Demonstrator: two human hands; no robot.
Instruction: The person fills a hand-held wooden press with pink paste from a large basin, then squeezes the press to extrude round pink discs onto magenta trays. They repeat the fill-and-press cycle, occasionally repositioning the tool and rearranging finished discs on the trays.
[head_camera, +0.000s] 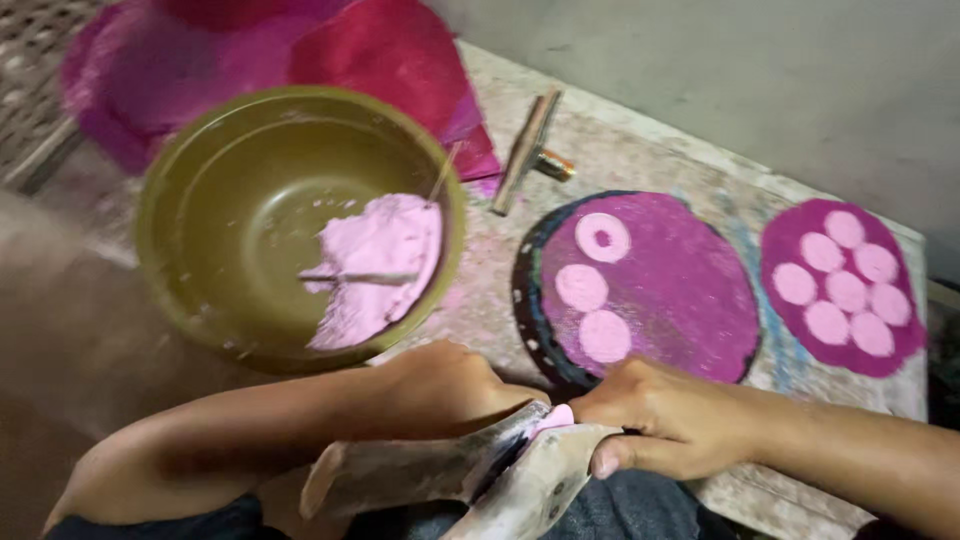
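The person's left hand (440, 385) is curled in a closed grip over the upper edge of a worn, powder-dusted hinged press (480, 475) made of 2 flat, pale leaves, held low in the lap. The right hand (660, 415) is also closed in its grip, fingers wrapped on the press's lower leaf from the other side, thumb tip pressed on its edge. Between the 2 hands, pinched between the leaves, a small lump of soft pink dough (555, 415) shows.

Just beyond the left hand sits a round olive-green bowl (200, 200), smooth and speckled, holding a mass of the same pale pink paste (375, 265) with a thin stick lying across it. Just beyond the right hand lies a dark round board (680, 300) coated in grainy magenta powder, carrying 3 flat pink discs (590, 290), 1 with a hole in its middle. Further to the right of that grip a second magenta round (790, 225) carries 7 pink discs in a flower-like cluster. A slim wooden stick tool (525, 150) rests on the rough, stained worktop (480, 300) beyond the boards, near crumpled pink-red sheets (380, 50).
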